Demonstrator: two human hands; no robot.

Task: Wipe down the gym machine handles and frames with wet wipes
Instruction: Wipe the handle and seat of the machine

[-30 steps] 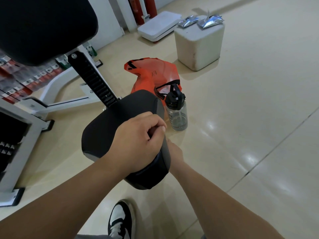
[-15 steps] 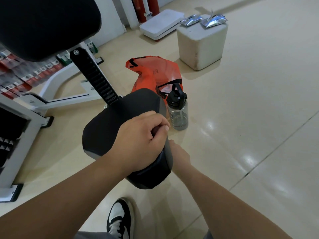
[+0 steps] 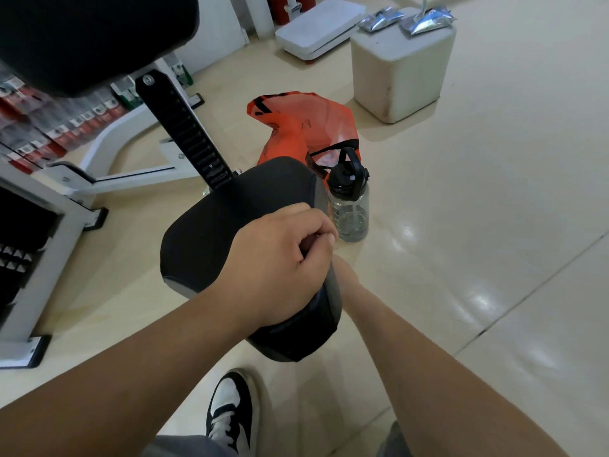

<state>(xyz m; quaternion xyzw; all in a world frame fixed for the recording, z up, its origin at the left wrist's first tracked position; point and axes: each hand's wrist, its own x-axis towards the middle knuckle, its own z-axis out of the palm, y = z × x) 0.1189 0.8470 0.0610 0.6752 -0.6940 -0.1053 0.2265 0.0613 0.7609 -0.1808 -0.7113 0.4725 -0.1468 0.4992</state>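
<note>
Left hand (image 3: 283, 262) rests on the black seat pad (image 3: 230, 225), fingers curled with thumb against forefinger; whether it pinches a wipe cannot be told. Right hand (image 3: 342, 275) lies beside and below the pad's edge, mostly hidden, its grip unreadable. Beyond the hands: a water bottle (image 3: 349, 206) and an orange bag (image 3: 303, 127) on the floor.

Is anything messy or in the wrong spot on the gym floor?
Yes. An orange bag lies crumpled on the floor beside a water bottle, right behind the seat pad. Nothing looks spilled or broken.
</note>
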